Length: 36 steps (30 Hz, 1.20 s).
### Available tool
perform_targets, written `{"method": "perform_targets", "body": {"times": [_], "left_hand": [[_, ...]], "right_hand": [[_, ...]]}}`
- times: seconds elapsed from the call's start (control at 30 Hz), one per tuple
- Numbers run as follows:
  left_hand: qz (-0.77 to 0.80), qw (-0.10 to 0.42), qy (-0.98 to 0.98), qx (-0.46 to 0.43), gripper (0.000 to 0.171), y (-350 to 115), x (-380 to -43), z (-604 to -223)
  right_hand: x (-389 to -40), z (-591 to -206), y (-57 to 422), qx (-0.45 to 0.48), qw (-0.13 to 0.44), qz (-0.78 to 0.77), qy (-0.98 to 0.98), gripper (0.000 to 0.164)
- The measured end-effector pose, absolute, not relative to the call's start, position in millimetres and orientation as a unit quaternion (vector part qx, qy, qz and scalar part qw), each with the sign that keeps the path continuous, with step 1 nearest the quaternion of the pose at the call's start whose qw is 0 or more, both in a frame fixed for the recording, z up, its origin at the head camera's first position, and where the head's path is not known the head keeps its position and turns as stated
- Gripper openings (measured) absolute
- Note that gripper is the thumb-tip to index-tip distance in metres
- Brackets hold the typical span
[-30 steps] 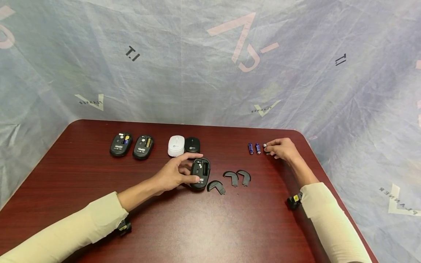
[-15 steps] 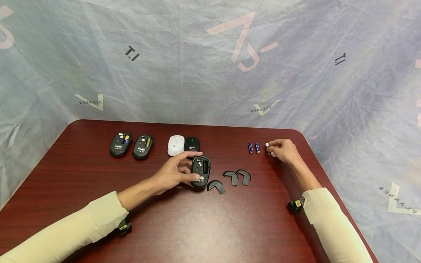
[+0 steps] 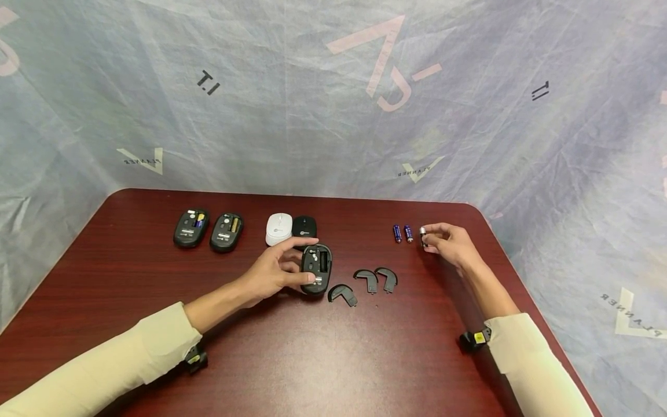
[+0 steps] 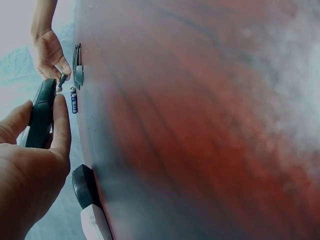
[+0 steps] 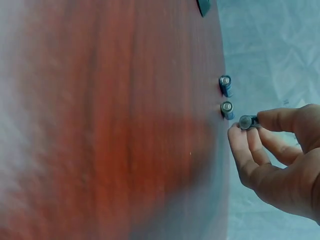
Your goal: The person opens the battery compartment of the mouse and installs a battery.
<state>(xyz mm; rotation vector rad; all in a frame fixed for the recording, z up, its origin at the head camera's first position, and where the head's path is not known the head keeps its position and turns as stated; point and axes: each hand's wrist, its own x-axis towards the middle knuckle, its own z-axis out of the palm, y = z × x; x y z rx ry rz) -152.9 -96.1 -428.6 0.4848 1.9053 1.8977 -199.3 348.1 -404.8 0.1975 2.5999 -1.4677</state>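
Observation:
My left hand (image 3: 271, 272) holds a black computer mouse (image 3: 315, 269) by its sides, underside toward me, its battery slot uncovered and dark. In the left wrist view that mouse (image 4: 42, 115) is seen edge-on between thumb and fingers. On the right, my right hand (image 3: 452, 246) pinches a dark battery with a silver end (image 3: 422, 236) between thumb and fingers. The right wrist view shows this battery (image 5: 248, 122) end-on at the fingertips. Two blue batteries, one left (image 3: 398, 233) and one right (image 3: 409, 233), lie just left of it on the table.
Several black battery covers (image 3: 342, 295) lie right of the held mouse. Behind it stand a white mouse (image 3: 279, 228) and a black mouse (image 3: 304, 227). Two overturned mice, one outer (image 3: 191, 229) and one inner (image 3: 226, 233), lie at the left with batteries in their slots.
My right hand has lifted the battery slightly and turned it more upright, drawing back a little to the right. The left hand has raised the mouse very slightly.

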Motion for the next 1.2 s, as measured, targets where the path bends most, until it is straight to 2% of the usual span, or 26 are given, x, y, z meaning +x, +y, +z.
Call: {"method": "perform_targets", "body": {"times": [0.4, 1.2], "left_hand": [[0.674, 0.201, 0.690, 0.172, 0.082, -94.3, -153.4, -426.2], [0.688, 0.210, 0.675, 0.163, 0.082, -87.1, -152.6, -428.5]], "right_hand": [[-178.4, -400.5, 322.0, 0.026, 0.044, -0.532, 0.845, 0.043], [-162.7, -405.3, 248.6, -0.033, 0.103, -0.624, 0.774, 0.039]]}}
